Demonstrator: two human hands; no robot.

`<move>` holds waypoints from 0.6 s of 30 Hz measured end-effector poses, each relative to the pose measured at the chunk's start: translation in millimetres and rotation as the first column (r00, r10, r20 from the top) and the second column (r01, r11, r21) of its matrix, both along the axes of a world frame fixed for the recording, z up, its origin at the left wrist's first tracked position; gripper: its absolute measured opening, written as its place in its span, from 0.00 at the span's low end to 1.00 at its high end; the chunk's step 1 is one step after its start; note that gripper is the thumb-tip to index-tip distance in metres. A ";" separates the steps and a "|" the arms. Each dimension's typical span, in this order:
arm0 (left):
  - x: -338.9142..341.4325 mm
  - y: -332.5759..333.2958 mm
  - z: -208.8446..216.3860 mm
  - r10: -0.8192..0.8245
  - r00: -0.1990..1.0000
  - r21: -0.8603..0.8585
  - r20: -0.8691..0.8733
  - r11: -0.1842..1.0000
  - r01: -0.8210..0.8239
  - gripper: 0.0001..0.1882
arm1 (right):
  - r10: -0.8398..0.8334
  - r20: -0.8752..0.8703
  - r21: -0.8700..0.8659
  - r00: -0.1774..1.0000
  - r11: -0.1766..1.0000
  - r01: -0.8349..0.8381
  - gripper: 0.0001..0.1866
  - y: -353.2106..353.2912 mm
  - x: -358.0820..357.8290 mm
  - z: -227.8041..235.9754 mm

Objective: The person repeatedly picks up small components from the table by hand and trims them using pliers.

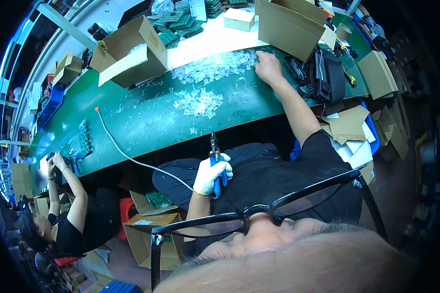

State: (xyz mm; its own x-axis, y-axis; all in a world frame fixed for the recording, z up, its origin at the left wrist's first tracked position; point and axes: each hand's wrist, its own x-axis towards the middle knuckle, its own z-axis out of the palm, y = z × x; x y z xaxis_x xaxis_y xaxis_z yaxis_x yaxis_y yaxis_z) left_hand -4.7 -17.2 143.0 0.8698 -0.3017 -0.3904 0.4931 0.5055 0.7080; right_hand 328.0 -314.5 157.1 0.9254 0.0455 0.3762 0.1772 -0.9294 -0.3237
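Note:
My left hand [212, 175], in a white glove, is closed round the handles of blue-handled pliers [213, 152]. Their metal jaws point up toward the table's front edge. My bare right hand [269, 67] rests at the right end of a wide pile of small clear plastic pieces [212, 67]. Its fingers look bent but apart, close to the outermost pieces; nothing can be made out between them. Nearer to me lies a smaller heap of clear pieces [199, 102], with a few single ones [193, 131] by the edge.
Thin slivers lie scattered over the green table [151, 124]. A grey hose [127, 155] runs across its edge toward my left wrist. Open cartons [154, 46] [291, 29] flank the pile, green circuit boards [181, 23] behind. A black bag [330, 80] lies right; a co-worker [78, 210] sits left.

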 end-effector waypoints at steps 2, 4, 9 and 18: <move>3.0 -1.6 4.4 -0.038 0.999 0.027 0.012 0.999 0.038 0.17 | 0.003 -0.024 0.025 1.000 1.000 -0.003 0.15 -15.7 10.4 -18.3; 2.0 -0.1 3.1 -0.031 0.999 0.031 0.009 0.999 0.030 0.17 | 0.043 -0.053 0.049 0.998 0.998 -0.041 0.15 -11.8 12.2 -20.2; -0.6 4.0 -2.0 -0.024 1.000 0.016 -0.001 1.000 0.024 0.18 | 0.128 -0.018 0.184 0.992 0.975 -0.123 0.13 7.3 -18.2 -15.6; 9.7 6.6 0.4 -0.025 0.999 0.020 0.040 1.000 0.024 0.19 | 0.576 -0.204 0.800 0.791 0.564 -0.205 0.05 77.7 -104.8 -0.5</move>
State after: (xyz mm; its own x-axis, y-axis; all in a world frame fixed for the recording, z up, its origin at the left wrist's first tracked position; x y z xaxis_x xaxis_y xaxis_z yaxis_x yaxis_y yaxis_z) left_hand 5.1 -10.6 143.4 0.8776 -0.3155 -0.3610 0.4757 0.4794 0.7375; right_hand 223.3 -236.8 156.7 0.9397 0.3368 0.0596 0.1438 -0.2309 -0.9623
